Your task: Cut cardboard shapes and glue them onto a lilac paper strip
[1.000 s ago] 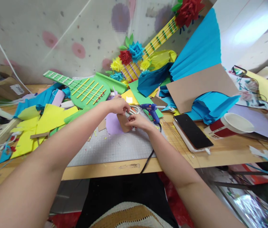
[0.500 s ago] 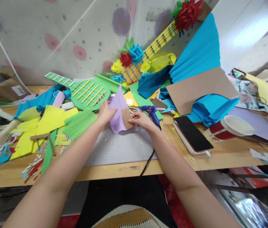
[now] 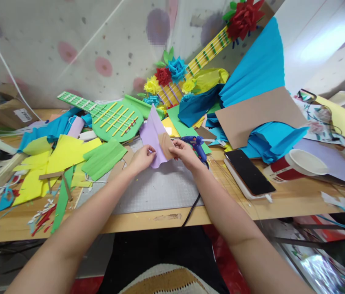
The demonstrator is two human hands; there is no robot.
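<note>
Both hands hold up a sheet of purple paper (image 3: 151,132) with a small brown cardboard piece (image 3: 165,145) against it, just above the grey cutting mat (image 3: 157,190). My left hand (image 3: 142,158) pinches the sheet's lower left edge. My right hand (image 3: 184,154) pinches the cardboard piece and the paper at the right. A blue glue gun (image 3: 197,145) lies just right of my right hand, its black cord running off the table's front edge.
A green paper guitar (image 3: 114,118) lies behind the hands; a yellow guitar with paper flowers (image 3: 172,79) leans on the wall. Yellow, green and blue paper sheets (image 3: 59,153) cover the left. A phone (image 3: 248,165), a red paper cup (image 3: 295,163) and brown cardboard (image 3: 258,112) are at right.
The hands lifted the purple paper with the cardboard piece off the mat and raised it upright. My left hand shifted from the sheet's upper edge to its lower left edge.
</note>
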